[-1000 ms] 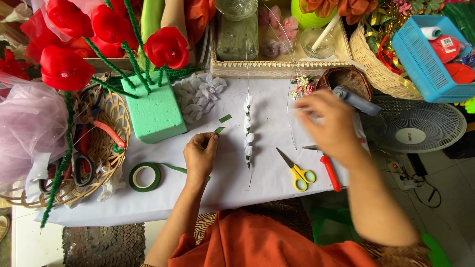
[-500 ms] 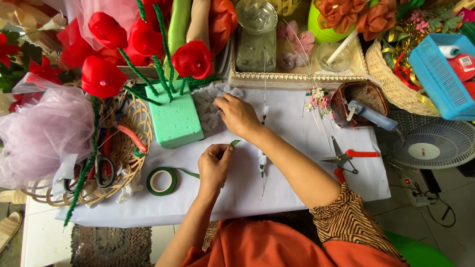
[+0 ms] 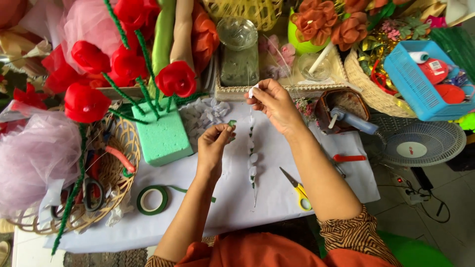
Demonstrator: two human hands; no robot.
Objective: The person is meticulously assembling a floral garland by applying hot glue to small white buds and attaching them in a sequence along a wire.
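We see a matt white cloth [image 3: 222,212] covering the tabletop. The red fabric roses [image 3: 175,79] look soft and matt, their stems fuzzy green chenille. The pale green foam block [image 3: 161,138] is dull and grainy. The yellow-handled scissors [image 3: 297,185] show bright metal blades. The blue plastic basket [image 3: 420,94] at far right shines smoothly.

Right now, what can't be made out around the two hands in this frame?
Head view only:
- Green piece at the left hand: too small to identify.
- Top of the white-petal stem: covered by the right hand.
- Wire's lower tip: too thin to follow.
- Yellow scissors: partly behind the right forearm.
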